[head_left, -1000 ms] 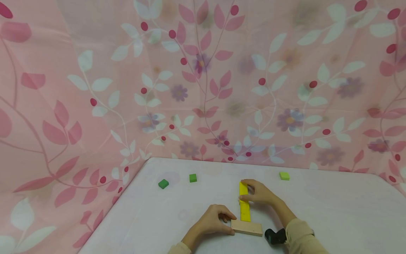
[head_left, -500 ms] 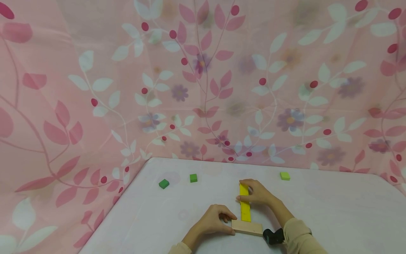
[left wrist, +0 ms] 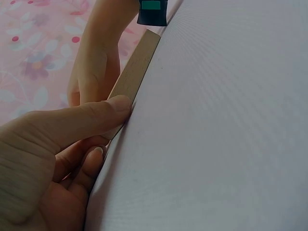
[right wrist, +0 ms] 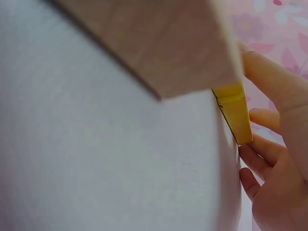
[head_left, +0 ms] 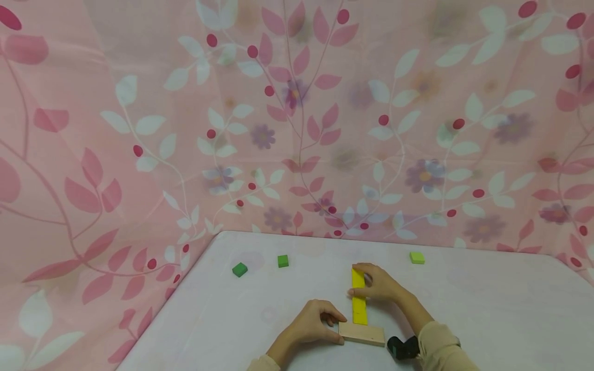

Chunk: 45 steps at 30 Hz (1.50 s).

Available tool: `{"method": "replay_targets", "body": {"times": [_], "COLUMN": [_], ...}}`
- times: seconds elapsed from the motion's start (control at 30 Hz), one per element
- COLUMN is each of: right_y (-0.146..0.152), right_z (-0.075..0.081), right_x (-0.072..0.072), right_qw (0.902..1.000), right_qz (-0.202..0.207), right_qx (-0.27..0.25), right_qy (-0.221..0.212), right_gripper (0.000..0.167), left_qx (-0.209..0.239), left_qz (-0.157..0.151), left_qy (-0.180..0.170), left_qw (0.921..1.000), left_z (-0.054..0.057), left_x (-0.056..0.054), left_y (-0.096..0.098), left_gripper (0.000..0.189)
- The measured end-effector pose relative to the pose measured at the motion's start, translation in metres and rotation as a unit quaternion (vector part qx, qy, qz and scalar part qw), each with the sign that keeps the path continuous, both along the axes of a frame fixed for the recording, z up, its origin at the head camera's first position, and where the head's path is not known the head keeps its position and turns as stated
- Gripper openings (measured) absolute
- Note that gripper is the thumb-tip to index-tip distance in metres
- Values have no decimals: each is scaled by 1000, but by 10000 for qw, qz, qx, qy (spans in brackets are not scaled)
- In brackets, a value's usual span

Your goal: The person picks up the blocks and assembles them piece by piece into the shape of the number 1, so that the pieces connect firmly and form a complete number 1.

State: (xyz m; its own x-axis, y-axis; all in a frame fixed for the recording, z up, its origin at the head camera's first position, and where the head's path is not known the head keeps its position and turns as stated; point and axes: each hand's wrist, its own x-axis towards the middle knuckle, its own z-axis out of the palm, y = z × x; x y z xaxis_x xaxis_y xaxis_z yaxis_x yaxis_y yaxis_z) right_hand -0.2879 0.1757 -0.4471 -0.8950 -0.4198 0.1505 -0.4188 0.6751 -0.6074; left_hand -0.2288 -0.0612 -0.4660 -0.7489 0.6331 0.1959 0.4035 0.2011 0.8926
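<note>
Yellow strip (head_left: 359, 307), apparently blocks laid end to end, on the white table (head_left: 209, 319); its near end stands at the wooden block's (head_left: 363, 334) far side, contact uncertain. Uneven pressure could part the strip at its seam or skew it. Right hand (head_left: 378, 282): partly curled, thumb and forefinger gripping the strip's far portion. Left hand (head_left: 312, 323): thumb and fingers pinching the wooden block's left end; a tug could rotate it. The black device (head_left: 401, 348) at the right sleeve (head_left: 441, 346), near the opposite end, might knock it.
</note>
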Motion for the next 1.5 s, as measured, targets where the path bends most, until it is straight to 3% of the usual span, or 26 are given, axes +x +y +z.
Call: {"method": "replay_targets", "body": {"times": [0.27, 0.57, 0.77, 1.17, 1.37, 1.5], "right_y": [12, 17, 17, 17, 20, 26], "right_z": [-1, -4, -6, -3, -6, -6], "right_x": [5, 5, 6, 5, 2, 0], "right_qw": [9986, 9987, 9993, 9995, 9984, 9948], "right_qz": [93, 300, 273, 186, -352, -802], "right_qx": [-211, -261, -229, -173, -426, -611], "right_qy": [-468, -327, -130, -163, -110, 147], "right_gripper": [75, 73, 73, 73, 59, 48], "left_qx": [26, -5, -38, -75, -35, -38], "left_qz": [-11, 52, 72, 125, 145, 154], "left_qy": [13, 85, 139, 175, 108, 55], "left_qw": [10000, 10000, 9999, 9997, 9998, 9999], "left_z": [-1, -3, -3, -3, -3, -2], "left_x": [0, 0, 0, 0, 0, 1], "left_y": [0, 0, 1, 1, 2, 2], "left_gripper": [30, 30, 30, 31, 31, 33]}}
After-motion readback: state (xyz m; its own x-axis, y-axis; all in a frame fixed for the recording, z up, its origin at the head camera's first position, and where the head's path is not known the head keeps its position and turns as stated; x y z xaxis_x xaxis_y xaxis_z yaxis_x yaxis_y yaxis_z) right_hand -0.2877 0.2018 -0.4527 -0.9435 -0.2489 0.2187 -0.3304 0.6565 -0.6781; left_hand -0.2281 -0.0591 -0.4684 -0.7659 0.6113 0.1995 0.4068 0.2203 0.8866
